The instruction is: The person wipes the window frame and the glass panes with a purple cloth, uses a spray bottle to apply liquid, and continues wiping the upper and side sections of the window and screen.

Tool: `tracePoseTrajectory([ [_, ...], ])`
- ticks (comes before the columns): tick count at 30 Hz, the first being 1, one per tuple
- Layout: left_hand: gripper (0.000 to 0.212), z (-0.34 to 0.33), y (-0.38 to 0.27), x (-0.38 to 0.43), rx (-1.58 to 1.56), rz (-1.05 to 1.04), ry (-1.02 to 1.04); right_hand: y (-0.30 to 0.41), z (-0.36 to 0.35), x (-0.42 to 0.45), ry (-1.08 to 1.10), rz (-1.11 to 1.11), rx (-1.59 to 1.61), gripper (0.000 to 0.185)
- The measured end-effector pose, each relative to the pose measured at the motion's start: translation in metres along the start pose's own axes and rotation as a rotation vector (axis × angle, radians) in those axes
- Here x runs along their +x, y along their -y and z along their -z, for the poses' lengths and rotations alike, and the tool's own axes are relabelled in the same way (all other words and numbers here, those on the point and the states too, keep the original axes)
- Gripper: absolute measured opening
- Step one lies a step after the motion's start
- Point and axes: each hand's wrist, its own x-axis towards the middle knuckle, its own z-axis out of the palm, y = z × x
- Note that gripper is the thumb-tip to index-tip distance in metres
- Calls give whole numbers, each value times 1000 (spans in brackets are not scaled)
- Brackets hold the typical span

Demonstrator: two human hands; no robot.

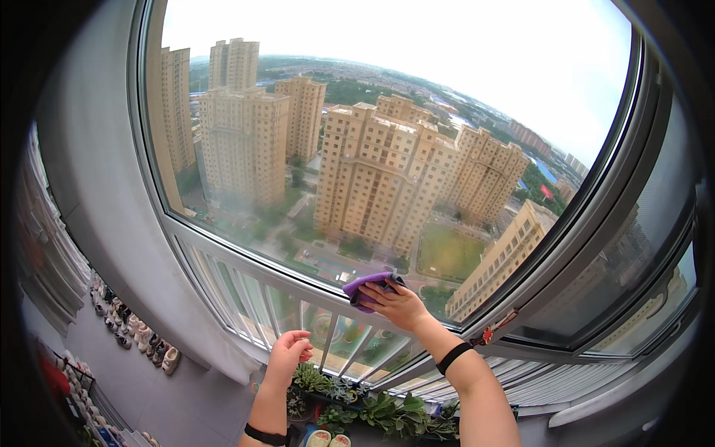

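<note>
Under my right hand is a folded purple cloth with a dark edge, pressed against the bottom of the large window pane where glass meets frame. The fingers are spread over the cloth and hold it. Lower and to the left, my left hand hovers in front of the white railing, fingers loosely curled and apart, with nothing in it. A hazy patch shows on the lower left of the glass. Each of my arms wears a black band.
Potted plants line the floor below the railing. Pale green slippers are at the bottom. Rows of shoes stand along the left wall, near a curtain. A red ornament hangs from the window frame at right.
</note>
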Motion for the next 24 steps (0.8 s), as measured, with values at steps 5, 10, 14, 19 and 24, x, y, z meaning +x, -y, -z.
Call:
tracePoseTrajectory([
  [5,22,-16,-15,8,1,-99,-84,-101,81,-16,-350,-421,-120,44],
  [10,24,-92,-9,13,50,-122,201,-104,78,-18,-680,-963,28,42],
  [14,29,-114,9,2,267,-255,388,11,-11,-73,-407,-716,106,37],
  [19,23,-108,-7,1,564,-372,278,16,11,-118,-161,-845,220,34],
  [24,24,-150,-33,-15,535,-434,363,-90,84,-86,-622,-1162,181,41],
])
